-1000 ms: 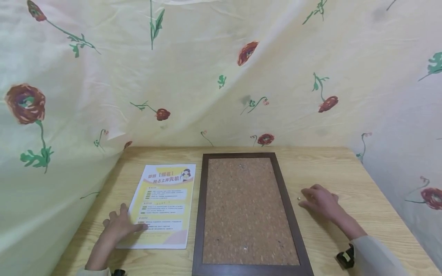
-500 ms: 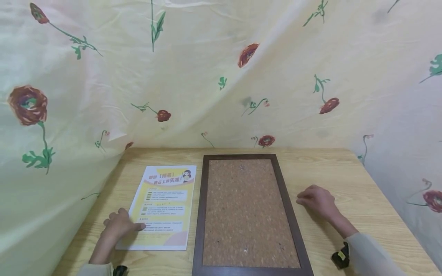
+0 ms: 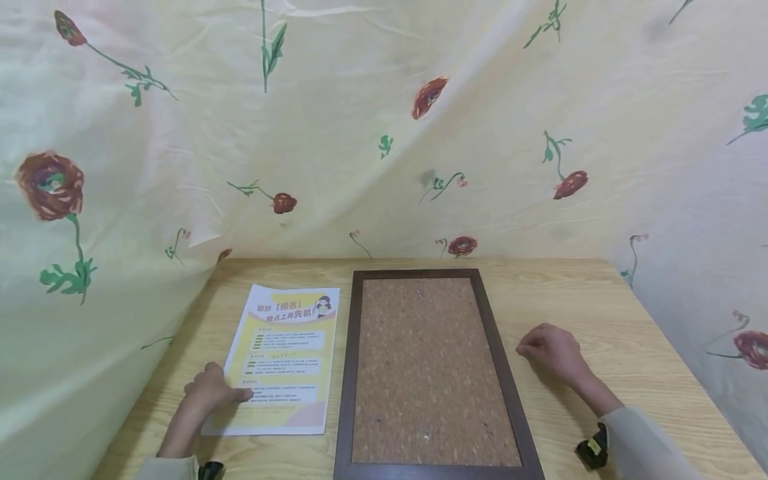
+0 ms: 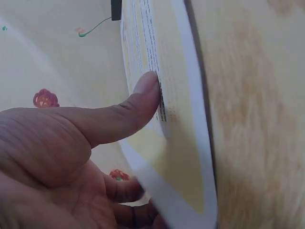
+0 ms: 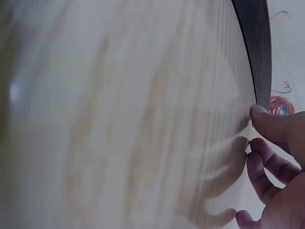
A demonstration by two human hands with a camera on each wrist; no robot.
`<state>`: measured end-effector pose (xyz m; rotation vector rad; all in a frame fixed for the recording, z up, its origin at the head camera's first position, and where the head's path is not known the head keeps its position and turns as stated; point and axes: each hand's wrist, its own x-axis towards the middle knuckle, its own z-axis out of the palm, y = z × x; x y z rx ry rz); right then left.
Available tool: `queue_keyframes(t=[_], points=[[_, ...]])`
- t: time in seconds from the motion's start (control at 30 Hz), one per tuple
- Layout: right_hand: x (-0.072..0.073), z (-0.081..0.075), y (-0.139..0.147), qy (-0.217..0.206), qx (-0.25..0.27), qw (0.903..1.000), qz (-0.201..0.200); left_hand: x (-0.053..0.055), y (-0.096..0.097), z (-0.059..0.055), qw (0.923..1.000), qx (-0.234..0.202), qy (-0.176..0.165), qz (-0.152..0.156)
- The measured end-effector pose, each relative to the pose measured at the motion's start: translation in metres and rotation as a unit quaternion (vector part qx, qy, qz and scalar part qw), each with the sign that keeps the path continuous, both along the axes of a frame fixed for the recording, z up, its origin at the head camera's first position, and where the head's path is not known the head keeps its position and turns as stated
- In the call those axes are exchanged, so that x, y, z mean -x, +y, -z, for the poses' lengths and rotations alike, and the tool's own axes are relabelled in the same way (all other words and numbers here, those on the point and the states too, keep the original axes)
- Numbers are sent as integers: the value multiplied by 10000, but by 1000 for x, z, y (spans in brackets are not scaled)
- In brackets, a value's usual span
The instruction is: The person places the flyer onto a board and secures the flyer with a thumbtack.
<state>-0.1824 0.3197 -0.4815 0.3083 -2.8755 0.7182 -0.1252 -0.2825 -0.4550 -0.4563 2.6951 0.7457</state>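
Note:
A yellow-and-white printed sheet [image 3: 288, 373] lies on the left of the table. My left hand [image 3: 207, 395] grips its lower left edge. In the left wrist view the thumb [image 4: 150, 90] presses on the printed side, and the other fingers curl at the sheet's edge, partly hidden. A cork board [image 3: 433, 373] with a dark brown frame lies right of the sheet. Just right of its frame, my right hand [image 3: 552, 352] pinches thumb and forefinger together low over the wood. The small gold-coloured thumbtack seen there earlier is now hidden by these fingertips.
The pale wooden table [image 3: 606, 300] runs back to a hanging flowered cloth [image 3: 336, 133], which also closes off both sides. Both wrists carry a dark strapped device [image 3: 593, 448]. A few small marks show on the cork.
My right thumb and forefinger have closed where the gold thumbtack lay, and it is out of sight. The sheet's far left corner has risen slightly; the left hand has barely moved.

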Motion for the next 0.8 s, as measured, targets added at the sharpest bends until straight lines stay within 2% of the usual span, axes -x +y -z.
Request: queue_keyframes(t=[0.23, 0.43, 0.67, 0.8], points=[[-2, -7, 3, -270, 303, 9991, 120, -2, -2, 0, 9997, -39, 227, -70], [-2, -11, 6, -127, 341, 9993, 111, -4, -7, -1, 9984, -149, 485, -257], [-2, -12, 5, 100, 404, 9991, 82, -11, -13, 0, 9931, -564, 1011, -200], [-3, -14, 4, 111, 434, 9990, 88, -14, -15, -2, 9886, -994, 1106, -237]])
